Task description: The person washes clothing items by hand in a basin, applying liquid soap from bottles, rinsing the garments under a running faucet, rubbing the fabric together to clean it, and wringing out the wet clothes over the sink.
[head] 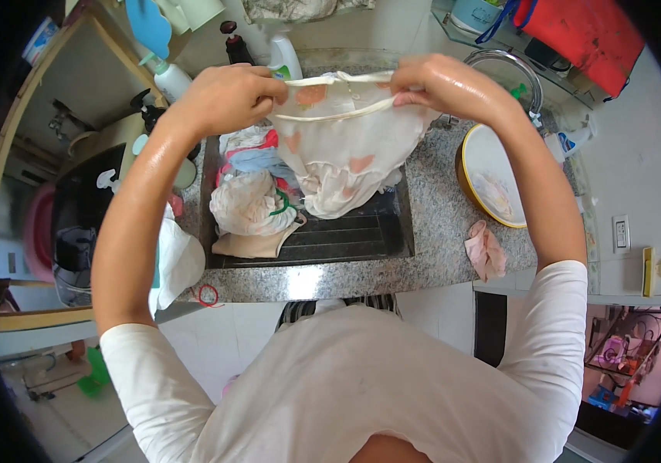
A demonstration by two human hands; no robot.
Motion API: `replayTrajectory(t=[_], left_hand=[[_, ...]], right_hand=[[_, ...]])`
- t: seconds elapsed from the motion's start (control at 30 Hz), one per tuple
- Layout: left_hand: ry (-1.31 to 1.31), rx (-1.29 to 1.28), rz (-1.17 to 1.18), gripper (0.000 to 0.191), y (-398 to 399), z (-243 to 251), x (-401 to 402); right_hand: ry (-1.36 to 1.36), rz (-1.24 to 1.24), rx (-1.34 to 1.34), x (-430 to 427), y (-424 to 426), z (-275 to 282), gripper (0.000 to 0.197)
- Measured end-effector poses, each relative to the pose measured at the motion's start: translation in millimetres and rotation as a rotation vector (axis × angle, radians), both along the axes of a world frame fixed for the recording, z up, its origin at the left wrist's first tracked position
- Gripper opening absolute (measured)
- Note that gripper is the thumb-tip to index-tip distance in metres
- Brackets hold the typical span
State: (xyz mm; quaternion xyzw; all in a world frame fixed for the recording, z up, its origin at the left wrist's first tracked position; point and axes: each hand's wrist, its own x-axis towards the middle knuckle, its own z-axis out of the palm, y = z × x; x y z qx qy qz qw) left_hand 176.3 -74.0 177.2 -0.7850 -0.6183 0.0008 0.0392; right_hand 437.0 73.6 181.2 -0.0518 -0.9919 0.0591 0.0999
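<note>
My left hand [232,98] and my right hand [443,87] both grip the elastic-edged opening of a thin, white cloth garment [348,144] with orange-pink printed shapes. It is stretched between them and hangs down over a black sink [353,231]. Its lower part is bunched; whether it touches the sink cannot be told. Left of it in the sink lies a heap of wet-looking clothes: a bundled whitish cloth [243,202] with a green band, a blue cloth [258,161], some pink-red fabric and a beige piece [249,245] at the front.
A yellow-rimmed basin [465,188] with cloth inside stands on the granite counter [435,231] at the right, beside a crumpled pink cloth [485,250]. The curved chrome faucet [533,75] rises behind. Bottles [285,58] line the back, and a red circular band [209,295] lies at the front edge.
</note>
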Motion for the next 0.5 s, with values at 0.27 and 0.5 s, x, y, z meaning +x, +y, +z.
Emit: replayTrajectory(t=[0.27, 0.5], left_hand=[[-0.605, 0.108, 0.045, 0.025, -4, 19, -50], [-0.944, 0.182, 0.105, 0.015, 20, -60, -46]], right_hand=[[0.402, -0.269, -0.400, -23, -5, 34, 0.024], [0.448, -0.263, -0.575, -58, 21, -50, 0.023]])
